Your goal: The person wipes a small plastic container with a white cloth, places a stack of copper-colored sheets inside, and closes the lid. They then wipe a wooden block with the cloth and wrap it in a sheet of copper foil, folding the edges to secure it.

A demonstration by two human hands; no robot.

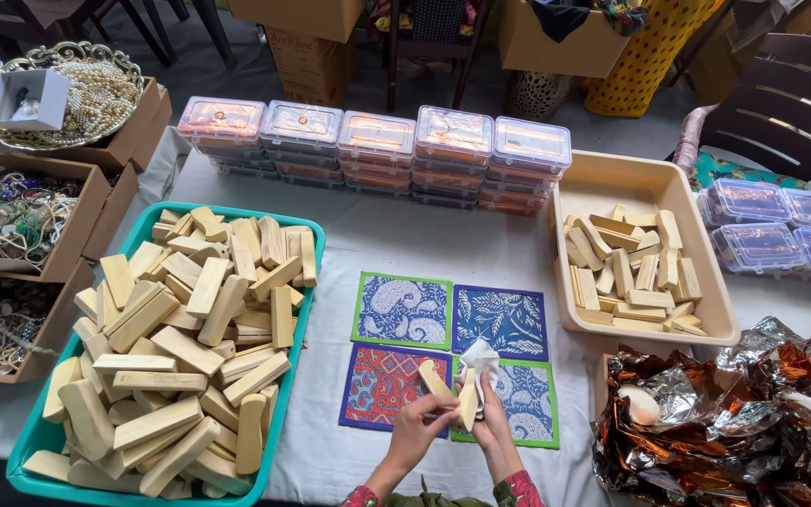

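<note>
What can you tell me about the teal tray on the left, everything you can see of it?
The teal tray is a shallow rectangular tub, plastic by its look, with rounded corners and a raised rim. It sits flat on the white-covered table, left of four patterned mats. It is heaped above its rim with pale wooden blocks, mostly long bars lying at all angles. Brown cardboard boxes of beads stand close beside its left edge. Neither hand touches it.

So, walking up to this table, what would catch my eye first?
Probably the teal tray at the left, heaped with pale wooden blocks. In the middle lie four bright patterned mats, and over them the left hand and right hand each hold a pale block. At lower right, crinkled copper foil glitters.
</note>
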